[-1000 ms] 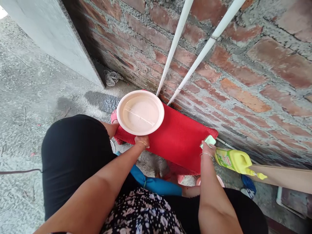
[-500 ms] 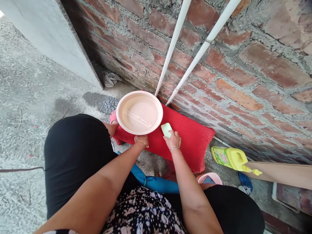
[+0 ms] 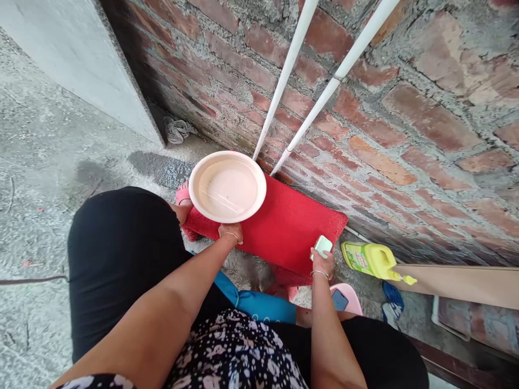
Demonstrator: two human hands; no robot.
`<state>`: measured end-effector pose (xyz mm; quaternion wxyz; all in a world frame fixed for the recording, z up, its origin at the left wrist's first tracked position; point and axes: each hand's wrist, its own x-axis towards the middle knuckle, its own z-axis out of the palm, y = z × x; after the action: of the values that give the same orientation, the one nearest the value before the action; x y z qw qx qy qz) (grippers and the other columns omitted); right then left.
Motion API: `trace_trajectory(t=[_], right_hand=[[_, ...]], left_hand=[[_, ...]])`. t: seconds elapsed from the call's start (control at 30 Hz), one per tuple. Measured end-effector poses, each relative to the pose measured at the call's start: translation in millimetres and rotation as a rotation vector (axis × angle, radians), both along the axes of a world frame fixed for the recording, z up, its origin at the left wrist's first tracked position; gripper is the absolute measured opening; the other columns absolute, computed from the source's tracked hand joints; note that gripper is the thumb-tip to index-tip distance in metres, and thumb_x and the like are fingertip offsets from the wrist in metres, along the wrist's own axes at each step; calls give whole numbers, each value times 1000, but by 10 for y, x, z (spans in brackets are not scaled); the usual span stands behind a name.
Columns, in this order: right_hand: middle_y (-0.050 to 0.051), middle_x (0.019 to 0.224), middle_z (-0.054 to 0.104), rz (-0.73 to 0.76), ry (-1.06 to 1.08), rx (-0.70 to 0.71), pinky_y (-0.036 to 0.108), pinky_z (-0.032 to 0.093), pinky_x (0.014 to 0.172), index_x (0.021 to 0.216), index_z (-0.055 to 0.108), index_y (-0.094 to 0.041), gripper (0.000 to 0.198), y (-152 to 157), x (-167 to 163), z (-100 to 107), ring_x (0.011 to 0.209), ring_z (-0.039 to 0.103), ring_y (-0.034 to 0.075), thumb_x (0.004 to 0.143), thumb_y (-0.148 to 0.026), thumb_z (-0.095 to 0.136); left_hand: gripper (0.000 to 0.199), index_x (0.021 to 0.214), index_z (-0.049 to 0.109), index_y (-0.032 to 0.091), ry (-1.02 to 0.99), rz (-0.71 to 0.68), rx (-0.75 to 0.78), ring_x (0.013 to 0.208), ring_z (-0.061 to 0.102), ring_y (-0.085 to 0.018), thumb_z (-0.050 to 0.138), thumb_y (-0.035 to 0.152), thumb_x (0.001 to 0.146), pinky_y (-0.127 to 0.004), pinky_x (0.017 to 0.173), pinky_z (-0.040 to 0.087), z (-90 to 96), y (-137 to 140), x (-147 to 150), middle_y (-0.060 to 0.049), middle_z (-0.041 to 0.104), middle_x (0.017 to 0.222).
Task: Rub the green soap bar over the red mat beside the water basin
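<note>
- The right hand [image 3: 322,263] closes around one pale mint-green rectangular block [image 3: 323,246], above one red plush cloth [image 3: 290,221].
- The block looks light, firm, perhaps slippery; its long sides suit gripping.
- The left hand [image 3: 231,232] sits at six o'clock of one pale pink round plastic basin [image 3: 227,219]; I cannot tell what it grips.
- The basin, holding water [image 3: 233,186], seems heavy; opposite rims suit lifting.
- One yellow plastic bottle [image 3: 367,258] stands at the block's three o'clock.
</note>
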<state>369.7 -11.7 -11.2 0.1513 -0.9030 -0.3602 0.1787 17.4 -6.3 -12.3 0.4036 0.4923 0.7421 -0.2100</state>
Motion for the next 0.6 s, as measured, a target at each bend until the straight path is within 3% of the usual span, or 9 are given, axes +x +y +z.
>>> trace_trajectory(t=[0.13,0.23,0.33,0.4,0.47,0.6], right_hand=[[7,104,58,426,-42,19,31,42,81,110,59,-22,55,86,-784,68,91,56,23,64,-51,69],[5,106,56,743,-96,-66,30,39,82,115,58,-27,50,173,-1441,128,92,56,21,71,-49,68],[5,111,53,971,-170,-162,32,35,86,119,55,-31,47,233,-1841,176,99,53,22,76,-48,66],[6,113,52,1016,-206,-206,33,34,88,121,53,-31,47,252,-1872,195,102,53,22,78,-48,64],[6,113,52,971,-217,-229,33,35,87,121,53,-31,48,251,-1701,200,101,54,22,79,-50,63],[6,113,54,676,-198,-249,30,40,80,122,53,-30,52,132,-921,183,95,58,21,77,-54,61]], left_hand=[[58,105,70,18,12,11,4,103,63,-31,85,36,52,-42,85,53,14,-7,10,-13,68,112],[62,108,68,18,20,12,7,103,64,-31,85,37,51,-42,85,53,34,-12,15,-13,68,113],[64,108,68,21,33,8,13,107,62,-32,86,39,49,-42,89,52,46,-13,17,-12,66,117],[63,108,69,22,39,0,16,109,60,-32,86,39,49,-42,89,52,43,-14,18,-11,66,119],[62,107,69,23,39,-4,20,110,60,-32,86,39,49,-41,89,52,31,-16,18,-10,66,118],[61,106,70,24,35,0,29,109,61,-31,85,38,49,-39,89,52,9,-20,11,-9,67,116]])
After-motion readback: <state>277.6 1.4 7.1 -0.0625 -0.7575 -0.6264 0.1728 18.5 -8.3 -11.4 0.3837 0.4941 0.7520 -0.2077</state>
